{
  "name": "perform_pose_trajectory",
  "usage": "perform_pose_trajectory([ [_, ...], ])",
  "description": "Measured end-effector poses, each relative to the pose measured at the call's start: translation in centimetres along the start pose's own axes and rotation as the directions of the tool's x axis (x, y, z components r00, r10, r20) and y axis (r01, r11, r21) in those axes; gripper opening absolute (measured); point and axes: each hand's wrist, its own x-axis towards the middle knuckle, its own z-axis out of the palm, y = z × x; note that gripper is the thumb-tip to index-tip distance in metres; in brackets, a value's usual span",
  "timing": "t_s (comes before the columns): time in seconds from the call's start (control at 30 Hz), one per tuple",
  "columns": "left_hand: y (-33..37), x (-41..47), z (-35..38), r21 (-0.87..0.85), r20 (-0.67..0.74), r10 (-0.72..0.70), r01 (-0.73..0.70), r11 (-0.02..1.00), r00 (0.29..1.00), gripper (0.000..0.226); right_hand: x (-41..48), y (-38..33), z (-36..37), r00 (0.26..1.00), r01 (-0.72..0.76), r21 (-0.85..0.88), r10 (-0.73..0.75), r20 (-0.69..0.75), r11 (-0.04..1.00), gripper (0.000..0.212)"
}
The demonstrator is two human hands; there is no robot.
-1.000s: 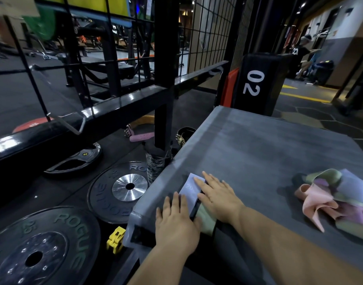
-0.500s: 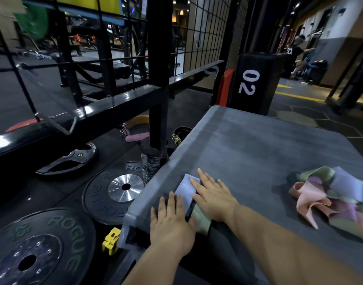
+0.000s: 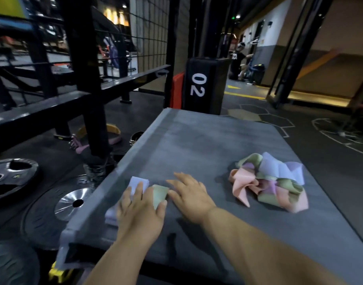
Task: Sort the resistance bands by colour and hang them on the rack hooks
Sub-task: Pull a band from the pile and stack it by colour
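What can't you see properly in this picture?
All in the head view:
- Purple band: mostly under the left hand and blurred, so any print is unreadable.
- Green band: partly covered by that hand.
- Pile of bands: tangled together, so they can't be counted.
- Weight plate: cut off by the bottom-left edge.

One cam only, head-worn, wide-angle. It's looking fwd & down along the grey desk (image 3: 217, 153) from its near end, sitting close, so the desk is filling the centre. It's catching the rack (image 3: 86, 79) upper left and weight plates (image 3: 71, 200) low left.
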Motion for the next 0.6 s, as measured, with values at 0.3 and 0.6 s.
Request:
perform_pose_trajectory([
  [0.3, 9.7, -2.9, 4.6, 0.01, 0.163, 0.316, -0.322, 0.947, 0.935, 0.045, -12.5, 13.9, -3.1, 0.87, -0.243, -0.015, 0.211, -0.446, 0.97, 0.014],
  [0.6, 15.3, -4.2, 7.6, -0.022, 0.216, 0.396, -0.401, 0.916, 0.892, 0.041, -15.6, 18.5, -3.6, 0.805, -0.383, 0.074, 0.372, -0.463, 0.921, 0.016],
])
